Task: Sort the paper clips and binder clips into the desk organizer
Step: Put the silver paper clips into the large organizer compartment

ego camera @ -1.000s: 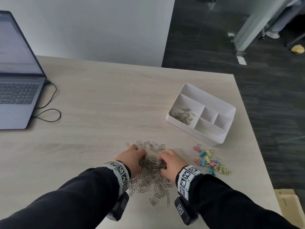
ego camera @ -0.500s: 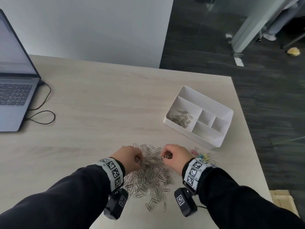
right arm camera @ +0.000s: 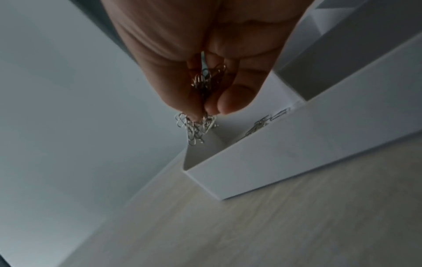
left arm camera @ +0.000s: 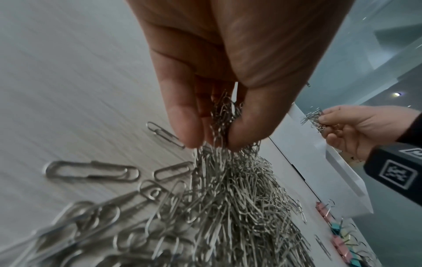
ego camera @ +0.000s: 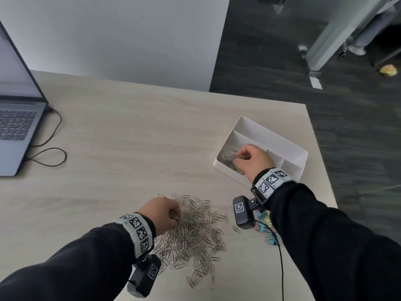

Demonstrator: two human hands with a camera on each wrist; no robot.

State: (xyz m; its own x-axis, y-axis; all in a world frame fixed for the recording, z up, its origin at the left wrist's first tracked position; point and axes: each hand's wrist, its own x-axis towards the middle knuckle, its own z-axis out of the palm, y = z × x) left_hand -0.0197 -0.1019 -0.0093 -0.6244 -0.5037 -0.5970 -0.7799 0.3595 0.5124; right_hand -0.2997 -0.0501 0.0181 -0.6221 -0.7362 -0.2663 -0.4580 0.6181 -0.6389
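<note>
— Holding a pinched bunch of paper clips (ego camera: pixel 235 157) in my right hand (ego camera: pixel 253 162), right over the desk organizer (ego camera: pixel 288 146). Fingers and thumb are curled tight on them; nothing has dropped yet.

— Which compartment sits under that pinch?

— The large one at the near-left end, where loose clips already lie just below my fingertips. I judge this is the drop-off step for the paper clips: the next move is simply to loosen the fingers, keeping the bunch inside the walls so none spill over the rim.

— And your left hand (ego camera: pixel 161 215)?

— It's pinching a second tuft out of the pile of paper clips (ego camera: pixel 195 231) on the table (ego camera: pixel 121 148). Strands dangle from between thumb and fingers down into the heap, so they're tangled. That lift calls for a small shake or they'll drag neighbours along.

— Binder clips?

— The coloured binder clips (left arm camera: pixel 338 240) are on the table beyond the heap, beneath my right forearm, untouched. They come later, I think, into a different compartment.
</note>
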